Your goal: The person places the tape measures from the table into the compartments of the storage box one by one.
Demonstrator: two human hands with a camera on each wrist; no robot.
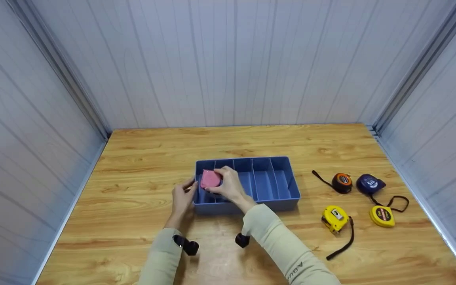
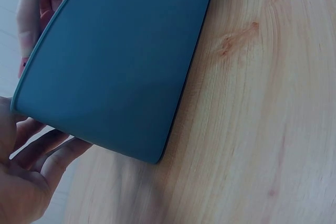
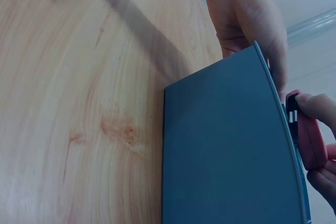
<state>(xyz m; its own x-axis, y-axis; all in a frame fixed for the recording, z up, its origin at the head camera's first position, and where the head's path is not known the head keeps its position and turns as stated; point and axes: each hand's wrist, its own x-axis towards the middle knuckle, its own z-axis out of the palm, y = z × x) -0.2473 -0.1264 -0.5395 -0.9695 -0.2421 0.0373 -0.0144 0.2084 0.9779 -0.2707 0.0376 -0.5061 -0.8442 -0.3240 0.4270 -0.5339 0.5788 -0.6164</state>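
My right hand (image 1: 231,185) grips a pink tape measure (image 1: 210,178) over the leftmost compartments of a blue divided box (image 1: 247,206). In the right wrist view the tape measure (image 3: 312,142) is tilted just past the box's rim, its black and metal end facing the wall. My left hand (image 1: 182,198) holds the box's left end, thumb at the rim and fingers along the outer side. The left wrist view shows those fingers (image 2: 63,158) against the end wall. The floor of the leftmost compartments is partly hidden by my hand and the tape measure.
To the box's right lie an orange-black tape measure (image 1: 342,183), a dark blue one (image 1: 369,184), a yellow one with a black strap (image 1: 335,218) and another yellow one (image 1: 382,216). Pale panels (image 1: 232,67) enclose the wooden table (image 1: 133,170) on the back and sides.
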